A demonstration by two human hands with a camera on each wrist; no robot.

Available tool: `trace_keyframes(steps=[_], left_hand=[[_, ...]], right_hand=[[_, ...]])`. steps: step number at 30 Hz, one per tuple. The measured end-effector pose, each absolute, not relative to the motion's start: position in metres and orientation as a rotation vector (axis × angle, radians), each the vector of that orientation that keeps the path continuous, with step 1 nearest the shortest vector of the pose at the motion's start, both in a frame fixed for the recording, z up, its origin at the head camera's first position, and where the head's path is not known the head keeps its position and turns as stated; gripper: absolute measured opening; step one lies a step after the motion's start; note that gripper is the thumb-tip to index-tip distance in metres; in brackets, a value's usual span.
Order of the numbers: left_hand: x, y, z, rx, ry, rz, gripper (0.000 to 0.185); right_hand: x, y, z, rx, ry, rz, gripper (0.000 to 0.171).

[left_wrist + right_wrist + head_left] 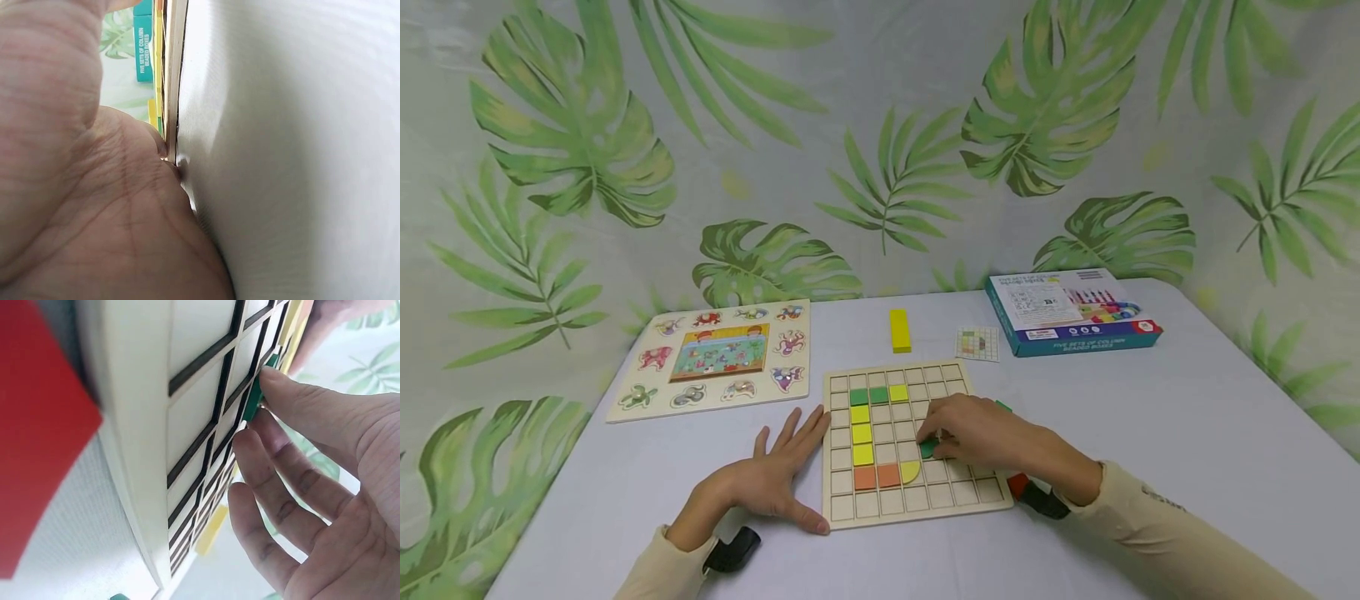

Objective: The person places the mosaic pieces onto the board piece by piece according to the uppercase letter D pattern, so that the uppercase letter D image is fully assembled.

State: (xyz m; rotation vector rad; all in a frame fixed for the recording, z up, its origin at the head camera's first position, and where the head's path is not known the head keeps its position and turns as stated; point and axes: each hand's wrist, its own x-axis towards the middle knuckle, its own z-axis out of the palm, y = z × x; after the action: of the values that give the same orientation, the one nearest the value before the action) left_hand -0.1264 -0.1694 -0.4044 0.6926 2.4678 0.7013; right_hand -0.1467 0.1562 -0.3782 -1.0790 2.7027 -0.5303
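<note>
Lower centre: left hand (771,479) lies flat, fingers straight, steadying the board (910,501). Right hand (981,433) seems to pinch a green tile (928,448) mid-board; seating it flush likely needs square alignment. Beyond: a yellow block (899,330), a box (1070,312).

Leaf-print backdrop (880,125), white table (1187,417)

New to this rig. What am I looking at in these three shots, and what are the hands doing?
No robot: a person wears three cameras. The wide shot is from the head; the close-ups are from each wrist. On the white table lies a wooden grid board with coloured tiles. The left hand rests flat, fingers against the board's edge. The right hand pinches a small green tile on the grid. Farther back: a yellow block, a teal box, a small pattern card and a wooden animal puzzle.
</note>
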Motion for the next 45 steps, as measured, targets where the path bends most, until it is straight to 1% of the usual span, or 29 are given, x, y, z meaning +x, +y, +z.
trace_keyframes(steps=[8,14,18,25,33,39,45], left_hand=[[-0.127,-0.170,-0.405,0.682,2.477,0.672,0.140],[-0.127,-0.170,-0.405,0.691,2.470,0.684,0.139],[-0.127,-0.170,-0.404,0.701,2.465,0.694,0.139],[-0.126,-0.170,-0.402,0.700,2.469,0.689,0.139],[-0.127,-0.170,-0.403,0.707,2.467,0.690,0.139],[-0.126,-0.170,-0.404,0.701,2.472,0.680,0.139],[-0.127,-0.170,-0.405,0.707,2.473,0.679,0.138]], right_hand=[[-0.149,0.152,-0.376,-1.118,2.722,-0.488,0.018],[-0.148,0.153,-0.376,-1.068,2.699,-0.510,0.022],[-0.143,0.161,-0.375,-1.036,2.701,-0.540,0.021],[-0.132,0.186,-0.372,-0.999,2.702,-0.533,0.023],[-0.123,0.222,-0.373,-1.022,2.593,-0.544,0.026],[-0.119,0.248,-0.378,-1.072,2.469,-0.753,0.027],[-0.119,0.270,-0.387,-1.070,2.334,-0.961,0.019]])
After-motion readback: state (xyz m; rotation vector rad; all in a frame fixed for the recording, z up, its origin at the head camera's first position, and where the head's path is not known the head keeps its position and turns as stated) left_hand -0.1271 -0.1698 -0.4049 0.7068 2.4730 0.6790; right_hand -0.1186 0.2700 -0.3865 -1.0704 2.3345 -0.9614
